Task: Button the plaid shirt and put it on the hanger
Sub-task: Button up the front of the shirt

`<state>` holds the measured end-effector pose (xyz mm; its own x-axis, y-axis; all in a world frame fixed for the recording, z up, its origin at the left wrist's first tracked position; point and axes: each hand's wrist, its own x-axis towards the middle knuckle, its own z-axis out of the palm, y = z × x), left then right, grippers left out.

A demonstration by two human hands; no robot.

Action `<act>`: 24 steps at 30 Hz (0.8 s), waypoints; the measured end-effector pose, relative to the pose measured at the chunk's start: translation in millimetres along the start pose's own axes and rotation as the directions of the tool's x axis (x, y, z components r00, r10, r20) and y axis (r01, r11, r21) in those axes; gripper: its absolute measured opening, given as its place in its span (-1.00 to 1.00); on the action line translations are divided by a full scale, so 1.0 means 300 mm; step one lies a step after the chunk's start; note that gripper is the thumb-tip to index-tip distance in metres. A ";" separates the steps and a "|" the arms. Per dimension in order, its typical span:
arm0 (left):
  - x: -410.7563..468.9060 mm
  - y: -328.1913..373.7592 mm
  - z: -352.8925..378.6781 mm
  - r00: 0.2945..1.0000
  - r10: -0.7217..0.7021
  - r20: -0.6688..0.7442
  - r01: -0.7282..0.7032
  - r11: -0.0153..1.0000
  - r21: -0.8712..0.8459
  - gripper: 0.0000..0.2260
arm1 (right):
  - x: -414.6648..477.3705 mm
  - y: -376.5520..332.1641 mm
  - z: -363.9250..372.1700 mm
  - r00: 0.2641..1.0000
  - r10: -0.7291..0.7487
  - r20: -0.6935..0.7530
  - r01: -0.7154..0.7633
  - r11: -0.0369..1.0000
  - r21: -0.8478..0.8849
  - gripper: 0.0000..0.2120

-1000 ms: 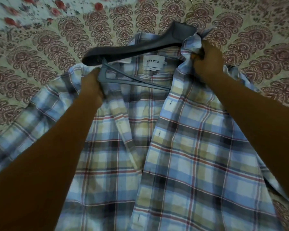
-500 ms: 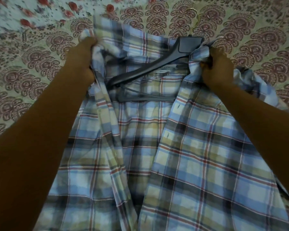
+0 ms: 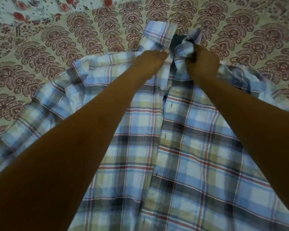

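Observation:
The blue, yellow and red plaid shirt [image 3: 190,155] lies front up on the bedspread, its two front panels meeting down the middle. My left hand [image 3: 150,62] pinches the left collar edge near the neck. My right hand [image 3: 202,62] grips the bunched right collar fabric. The two hands are close together at the neckline. The dark hanger [image 3: 174,42] is almost wholly covered by the shirt; only a dark sliver shows between the collar halves, with its brass hook [image 3: 178,20] faint above. Buttonholes run down the right placket.
A patterned bedspread [image 3: 73,47] with maroon motifs lies under everything, and a floral sheet [image 3: 23,10] covers the far left corner. The shirt's sleeves spread out to the left [image 3: 40,104] and right [image 3: 257,84].
My left hand pulled the left front panel across over the hanger and came in beside my right hand. The hanger, plainly visible before, is now nearly hidden under the shirt.

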<state>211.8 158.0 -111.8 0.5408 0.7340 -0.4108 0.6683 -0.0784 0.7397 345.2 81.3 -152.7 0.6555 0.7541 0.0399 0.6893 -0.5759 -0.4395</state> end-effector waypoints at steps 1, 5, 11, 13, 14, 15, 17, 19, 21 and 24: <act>-0.004 -0.009 0.004 0.998 -0.017 0.053 0.017 1.000 0.006 -0.61 | 0.000 0.008 0.007 1.000 -0.005 0.015 0.005 1.000 -0.004 -0.63; -0.038 -0.092 0.008 0.995 0.089 0.033 -0.092 0.991 0.099 -0.72 | -0.026 0.035 0.031 0.998 -0.055 -0.041 0.056 0.998 0.026 -0.55; -0.128 -0.283 0.059 0.940 0.313 0.135 -0.340 0.834 0.434 -0.45 | -0.333 0.011 0.079 0.981 -0.156 -0.114 0.171 0.976 0.134 -0.61; -0.163 -0.327 0.085 0.946 0.310 0.089 -0.304 0.766 0.566 -0.44 | -0.475 0.010 0.124 0.978 -0.207 0.030 0.203 0.973 0.106 -0.50; -0.193 -0.344 0.099 0.945 0.323 0.047 -0.294 0.780 0.552 -0.45 | -0.543 0.013 0.140 0.971 -0.228 0.077 0.222 0.972 0.078 -0.47; -0.238 -0.353 0.113 0.947 0.322 0.015 -0.285 0.815 0.505 -0.47 | -0.607 0.015 0.145 0.965 -0.241 0.105 0.235 0.970 0.060 -0.46; -0.368 -0.394 0.147 0.951 0.307 -0.021 -0.267 0.856 0.443 -0.53 | -0.746 0.005 0.133 0.960 -0.246 0.137 0.241 0.969 0.052 -0.50; -0.522 -0.462 0.175 0.953 0.302 -0.029 -0.252 0.841 0.479 -0.54 | -0.889 -0.001 0.112 0.955 -0.238 0.179 0.233 0.971 0.048 -0.51; -0.672 -0.525 0.184 0.959 0.283 -0.014 -0.236 0.825 0.513 -0.55 | -1.016 -0.003 0.087 0.942 -0.248 0.227 0.249 0.968 0.021 -0.51; -0.873 -0.599 0.175 0.968 0.249 0.033 -0.222 0.786 0.577 -0.58 | -1.211 0.005 0.057 0.912 -0.284 0.295 0.294 0.956 0.010 -0.50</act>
<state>-23.1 -55.5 -165.3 0.7068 0.6685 -0.2314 0.7000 -0.6137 0.3651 102.8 -188.0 -183.1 0.3114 0.9446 -0.1038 0.8485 -0.3256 -0.4172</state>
